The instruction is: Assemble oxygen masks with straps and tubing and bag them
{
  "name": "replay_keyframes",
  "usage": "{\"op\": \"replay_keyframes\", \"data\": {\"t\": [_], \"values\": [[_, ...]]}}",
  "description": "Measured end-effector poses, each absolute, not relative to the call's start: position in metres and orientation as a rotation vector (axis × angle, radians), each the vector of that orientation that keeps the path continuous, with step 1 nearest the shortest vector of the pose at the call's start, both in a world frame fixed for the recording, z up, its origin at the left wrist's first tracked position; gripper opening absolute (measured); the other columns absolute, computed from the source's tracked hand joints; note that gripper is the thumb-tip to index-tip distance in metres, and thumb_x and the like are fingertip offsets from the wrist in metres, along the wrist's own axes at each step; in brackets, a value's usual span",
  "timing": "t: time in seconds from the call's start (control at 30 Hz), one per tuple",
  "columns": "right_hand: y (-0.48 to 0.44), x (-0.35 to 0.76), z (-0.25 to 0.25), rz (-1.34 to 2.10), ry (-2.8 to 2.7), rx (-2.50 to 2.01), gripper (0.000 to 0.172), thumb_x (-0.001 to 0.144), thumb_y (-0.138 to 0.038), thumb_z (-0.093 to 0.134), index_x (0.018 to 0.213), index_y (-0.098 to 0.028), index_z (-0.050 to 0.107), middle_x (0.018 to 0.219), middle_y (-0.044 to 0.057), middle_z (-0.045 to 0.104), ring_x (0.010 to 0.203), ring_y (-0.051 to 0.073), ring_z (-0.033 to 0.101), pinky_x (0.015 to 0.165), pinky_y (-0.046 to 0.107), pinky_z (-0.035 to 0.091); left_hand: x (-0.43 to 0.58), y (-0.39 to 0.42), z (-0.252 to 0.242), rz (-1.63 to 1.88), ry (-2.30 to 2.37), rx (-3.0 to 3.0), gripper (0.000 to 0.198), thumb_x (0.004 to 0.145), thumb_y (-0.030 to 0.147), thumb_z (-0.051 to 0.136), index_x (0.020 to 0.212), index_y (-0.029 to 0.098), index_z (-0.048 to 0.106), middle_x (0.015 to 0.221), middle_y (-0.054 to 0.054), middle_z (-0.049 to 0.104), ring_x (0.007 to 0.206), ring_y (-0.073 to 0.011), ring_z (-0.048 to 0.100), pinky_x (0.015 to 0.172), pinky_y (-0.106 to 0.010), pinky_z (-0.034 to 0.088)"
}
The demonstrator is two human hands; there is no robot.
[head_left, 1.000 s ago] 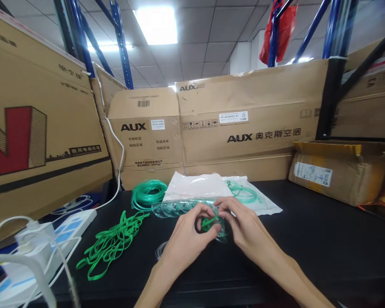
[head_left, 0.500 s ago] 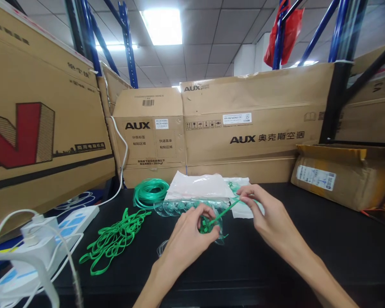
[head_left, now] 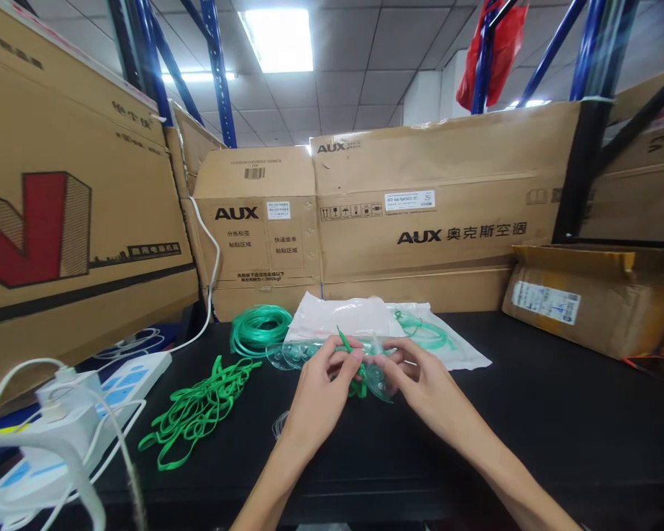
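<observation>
My left hand (head_left: 324,383) is closed, its thumb and fingers pinching a green elastic strap (head_left: 344,339) whose free end points up. More of the strap hangs bunched beneath the fingers. My right hand (head_left: 420,372) is closed on a clear greenish plastic mask (head_left: 375,382), close beside my left fingertips. The fingers partly cover where strap and mask meet. Behind the hands lies a row of similar clear masks (head_left: 291,356). A loose pile of green straps (head_left: 204,405) lies to the left, with a coil of green tubing (head_left: 260,330) behind it.
White plastic bags (head_left: 343,317) lie at the back of the black table (head_left: 476,442), one with green tubing on it. A white power strip (head_left: 136,380) with cables is at left. Cardboard boxes (head_left: 448,169) wall the back, and an open carton (head_left: 592,295) stands at right.
My right hand has come down and left from the stretched strap and now grips the mask. My left hand has risen slightly and pinches the strap near its end.
</observation>
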State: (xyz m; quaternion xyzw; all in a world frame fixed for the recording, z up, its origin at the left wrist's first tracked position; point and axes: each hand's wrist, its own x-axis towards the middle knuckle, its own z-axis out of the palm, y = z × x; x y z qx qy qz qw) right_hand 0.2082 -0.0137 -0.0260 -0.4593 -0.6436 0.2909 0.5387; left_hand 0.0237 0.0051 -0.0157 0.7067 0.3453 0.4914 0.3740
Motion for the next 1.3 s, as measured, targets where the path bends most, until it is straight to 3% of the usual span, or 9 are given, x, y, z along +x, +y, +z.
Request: {"op": "replay_keyframes", "data": {"t": [0.17,0.33,0.47,0.57,0.77,1.0,1.07,1.2,1.3], "values": [[-0.018,0.205,-0.023,0.902,-1.504,-0.955,0.043,0.088,-0.057,0.073,0.107,-0.019,0.067,0.094,0.004,0.07,0.091,0.023,0.072,0.08,0.034,0.061,0.024,0.004,-0.013,1.24,0.779,1.757,0.029,0.098,0.047,0.062,0.112,0.021,0.06,0.089,0.0,0.071,0.087,-0.017,0.066,0.078,-0.024,0.048],[-0.02,0.202,-0.017,0.944,-1.48,-0.824,0.04,0.085,-0.05,0.078,0.111,-0.022,0.067,0.115,0.007,0.073,0.109,0.023,0.07,0.097,0.035,0.056,0.022,0.004,-0.013,1.162,0.702,1.773,0.028,0.098,0.045,0.063,0.112,0.022,0.054,0.09,0.0,0.071,0.088,-0.0163,0.066,0.084,-0.025,0.048],[-0.018,0.208,-0.014,0.88,-1.49,-0.867,0.04,0.085,-0.049,0.079,0.113,-0.022,0.068,0.117,0.007,0.072,0.107,0.024,0.07,0.093,0.035,0.056,0.019,0.005,-0.015,1.067,0.733,1.861,0.03,0.099,0.048,0.061,0.115,0.023,0.055,0.092,-0.001,0.073,0.084,-0.0162,0.065,0.083,-0.027,0.048],[-0.017,0.222,-0.008,0.815,-1.474,-0.911,0.041,0.085,-0.048,0.078,0.115,-0.022,0.069,0.115,0.006,0.071,0.104,0.024,0.069,0.09,0.036,0.057,0.013,0.006,-0.012,0.881,0.775,1.96,0.034,0.098,0.052,0.06,0.115,0.022,0.059,0.084,0.0,0.073,0.076,-0.0159,0.061,0.074,-0.026,0.046],[-0.02,0.27,0.01,0.71,-1.41,-0.983,0.049,0.083,-0.052,0.08,0.12,-0.021,0.07,0.122,0.009,0.073,0.108,0.027,0.067,0.09,0.037,0.054,-0.022,0.011,0.005,0.762,1.128,2.247,0.038,0.091,0.058,0.065,0.097,0.022,0.071,0.075,0.001,0.07,0.071,-0.0175,0.057,0.066,-0.027,0.038],[-0.02,0.284,0.002,0.766,-1.754,-1.296,0.058,0.079,-0.055,0.081,0.125,-0.02,0.07,0.111,0.009,0.076,0.106,0.031,0.068,0.092,0.041,0.053,-0.042,0.011,0.007,0.667,1.417,2.387,0.042,0.09,0.064,0.059,0.097,0.028,0.08,0.094,-0.003,0.075,0.094,-0.0259,0.067,0.077,-0.03,0.044],[-0.018,0.28,-0.008,0.734,-1.922,-1.361,0.055,0.082,-0.054,0.078,0.127,-0.023,0.07,0.116,0.008,0.075,0.109,0.032,0.068,0.095,0.042,0.052,-0.041,0.011,0.003,0.613,1.426,2.389,0.041,0.09,0.062,0.06,0.099,0.028,0.081,0.1,-0.005,0.077,0.101,-0.0284,0.068,0.08,-0.031,0.046],[-0.018,0.277,-0.024,0.648,-2.125,-1.47,0.05,0.089,-0.052,0.071,0.136,-0.036,0.067,0.139,0.004,0.067,0.132,0.032,0.057,0.112,0.045,0.042,-0.04,0.011,-0.001,0.628,1.424,2.41,0.037,0.095,0.059,0.058,0.103,0.032,0.082,0.108,-0.002,0.078,0.111,-0.0286,0.067,0.087,-0.032,0.046],[-0.022,0.274,-0.029,0.61,-2.131,-1.554,0.053,0.089,-0.061,0.066,0.138,-0.041,0.063,0.142,0.003,0.064,0.136,0.032,0.055,0.113,0.045,0.041,-0.04,0.011,0.0,0.655,1.422,2.417,0.034,0.096,0.057,0.058,0.104,0.034,0.081,0.109,0.001,0.079,0.111,-0.027,0.068,0.088,-0.032,0.046]]}}
